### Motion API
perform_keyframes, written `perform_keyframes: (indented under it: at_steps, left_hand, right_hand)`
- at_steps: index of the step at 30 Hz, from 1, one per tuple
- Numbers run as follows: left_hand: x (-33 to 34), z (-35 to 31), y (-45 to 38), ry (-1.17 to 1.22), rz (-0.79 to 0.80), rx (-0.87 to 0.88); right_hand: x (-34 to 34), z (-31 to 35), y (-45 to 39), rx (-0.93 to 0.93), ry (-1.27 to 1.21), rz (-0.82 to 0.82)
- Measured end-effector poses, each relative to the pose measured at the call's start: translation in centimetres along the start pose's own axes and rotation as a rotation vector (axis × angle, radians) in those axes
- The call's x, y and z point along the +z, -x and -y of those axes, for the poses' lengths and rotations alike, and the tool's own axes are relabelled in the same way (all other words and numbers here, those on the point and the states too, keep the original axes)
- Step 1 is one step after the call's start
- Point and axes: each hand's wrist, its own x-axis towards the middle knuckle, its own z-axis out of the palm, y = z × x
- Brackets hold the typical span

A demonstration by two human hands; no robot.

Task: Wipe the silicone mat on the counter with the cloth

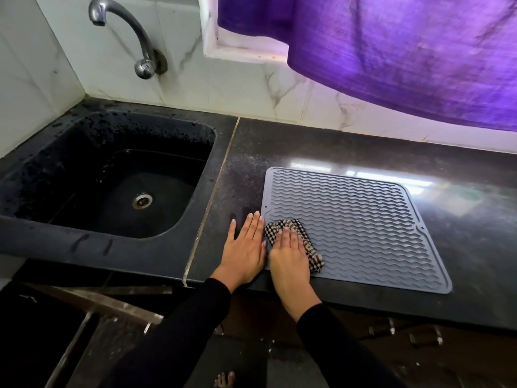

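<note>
Head view: a grey silicone mat (355,228) with wavy ridges lies flat on the dark worktop (461,247), to the right of a black sink (117,177) with a curved tap (126,35) above it. A purple curtain (405,51) hangs over the back wall. The right hand (289,257) presses a crumpled checked cloth (305,242) onto the mat's near-left corner; its grip looks flat, fingers laid straight over the cloth, not curled round it. The left hand (246,245) lies flat beside it, fingers straight, on the worktop at the mat's left edge, holding nothing and seemingly steadying the mat. Wiping appears to be under way at this corner, with most of the mat not yet covered. The next move likely calls for sweeping the cloth rightward and away along the ridges, with steady downward pressure.
</note>
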Motion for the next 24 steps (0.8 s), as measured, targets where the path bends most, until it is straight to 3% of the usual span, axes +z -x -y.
perform_keyframes:
  at_steps: [8, 10, 13, 15, 17, 20, 24]
  left_hand:
    - [-0.1, 0.2, 0.2, -0.028, 0.010, 0.040]
    - [-0.3, 0.1, 0.2, -0.028, 0.000, 0.031]
    - [-0.3, 0.1, 0.2, 0.005, -0.007, 0.023]
    - [-0.2, 0.2, 0.4, 0.021, -0.020, 0.008]
    - [0.1, -0.3, 0.8, 0.013, -0.055, -0.007]
    - [0.2, -1.5, 1.5, 0.019, -0.128, -0.027]
    - [0.5, -1.2, 1.7, -0.020, -0.067, -0.021]
  right_hand:
    - [-2.4, 0.7, -1.4, -0.018, 0.108, 0.109]
    - [-3.3, -0.8, -2.2, 0.033, -0.209, 0.042]
    - [-5.0, -4.8, -2.7, 0.353, -1.043, -0.009]
    - [-5.5, -6.4, -1.8, 0.503, -1.234, -0.170]
    - [-4.8, -5.9, -0.5, 0.414, -0.969, -0.304]
    - [-2.2, -2.9, 1.5, 0.127, -0.501, -0.327]
    - [0.9, -0.4, 1.9, 0.026, -0.127, -0.068]
